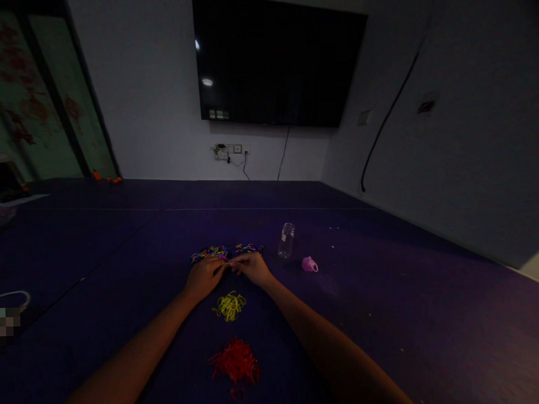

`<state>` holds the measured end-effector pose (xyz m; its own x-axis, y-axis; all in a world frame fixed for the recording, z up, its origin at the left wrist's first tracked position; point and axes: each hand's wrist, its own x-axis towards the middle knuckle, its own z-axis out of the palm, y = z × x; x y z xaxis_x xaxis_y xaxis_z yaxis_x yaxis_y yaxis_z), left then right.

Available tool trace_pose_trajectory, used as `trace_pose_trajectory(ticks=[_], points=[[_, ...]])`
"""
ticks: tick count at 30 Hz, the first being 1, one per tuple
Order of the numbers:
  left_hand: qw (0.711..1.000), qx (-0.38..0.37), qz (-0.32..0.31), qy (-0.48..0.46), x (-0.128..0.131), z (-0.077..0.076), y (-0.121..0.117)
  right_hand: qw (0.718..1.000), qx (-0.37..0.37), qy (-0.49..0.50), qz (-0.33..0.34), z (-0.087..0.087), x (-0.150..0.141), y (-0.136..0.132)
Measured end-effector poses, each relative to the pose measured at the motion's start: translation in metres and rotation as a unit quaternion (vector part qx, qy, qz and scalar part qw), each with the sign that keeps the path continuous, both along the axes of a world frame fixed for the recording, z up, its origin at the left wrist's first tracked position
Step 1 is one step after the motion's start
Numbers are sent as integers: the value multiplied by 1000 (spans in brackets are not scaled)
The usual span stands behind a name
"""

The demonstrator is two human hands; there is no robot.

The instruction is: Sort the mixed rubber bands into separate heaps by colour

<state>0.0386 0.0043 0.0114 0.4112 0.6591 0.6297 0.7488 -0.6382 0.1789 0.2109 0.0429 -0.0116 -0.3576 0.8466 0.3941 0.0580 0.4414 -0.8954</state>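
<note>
My left hand [204, 276] and my right hand [252, 267] meet fingertip to fingertip at the near edge of a mixed pile of coloured rubber bands [227, 251] on the dark purple table [388, 315]. Both hands have their fingers curled in a pinch; what they hold is too small and dark to name. A small heap of yellow bands [229, 305] lies between my forearms, just behind my hands. Nearer to me sits a larger heap of red bands [235, 361].
A small clear jar [287, 240] stands upright right of the mixed pile, with a pink lid [309, 264] lying beside it. A dark wall screen [273, 60] hangs ahead. A white cord [11, 296] lies at the left edge.
</note>
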Motion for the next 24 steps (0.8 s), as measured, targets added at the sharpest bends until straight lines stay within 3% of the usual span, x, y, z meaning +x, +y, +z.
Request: trace_pose_trajectory(ticks=[3, 7, 12, 15, 21, 24], points=[[1000, -17, 0, 2, 0, 4, -2, 996, 37, -26, -73, 2, 3, 0], [1000, -21, 11, -4, 0, 5, -3, 972, 122, -92, -181, 9, 12, 1], [999, -26, 10, -16, 0, 1, 0, 948, 194, -201, -152, 12, 17, 1], [999, -27, 13, -18, 0, 0, 1, 939, 200, -228, -161, 11, 19, 1], [999, -22, 14, -28, 1, -1, 0, 911, 150, -255, -288, 14, 32, 4], [999, -24, 7, -31, 1, -1, 0, 906, 147, -268, -293, 14, 34, 5]])
